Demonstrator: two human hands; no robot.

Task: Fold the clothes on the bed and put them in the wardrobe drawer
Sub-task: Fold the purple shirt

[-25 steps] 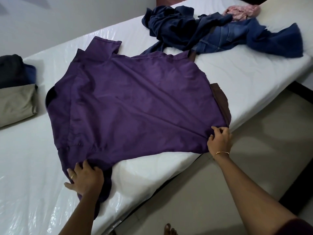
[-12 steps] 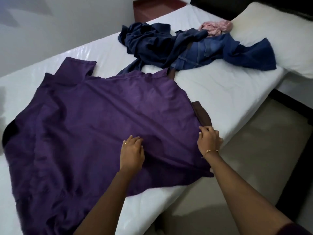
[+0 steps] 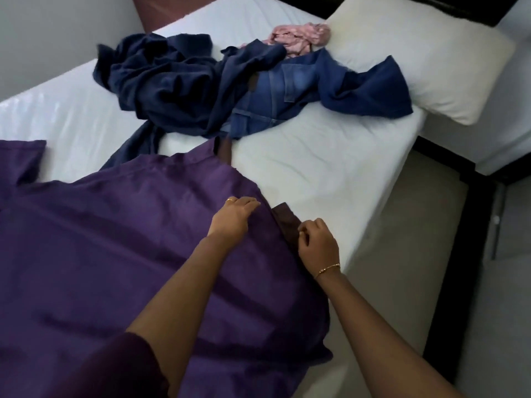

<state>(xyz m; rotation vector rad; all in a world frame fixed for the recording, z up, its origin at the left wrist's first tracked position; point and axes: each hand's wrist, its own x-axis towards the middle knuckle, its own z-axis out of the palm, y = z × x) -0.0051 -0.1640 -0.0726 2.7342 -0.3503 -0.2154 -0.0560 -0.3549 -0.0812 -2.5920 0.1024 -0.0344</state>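
the purple garment (image 3: 120, 254) lay spread flat over the near part of the bed (image 3: 310, 168), its hem side toward the bed's near edge. the left hand (image 3: 232, 216) rested on the garment close to its right edge, fingers fairly straight and pressing the cloth, a ring on one finger. just beside it, the right hand (image 3: 317, 244), with a thin bracelet at the wrist, had its fingers curled in a pinching grip on the brown trim (image 3: 284, 218) at that same edge. beyond the garment, a dark navy garment (image 3: 161, 81) lay crumpled, touching blue jeans (image 3: 273, 93). past the jeans sat a pink cloth (image 3: 298, 38), against a white pillow (image 3: 425, 58).
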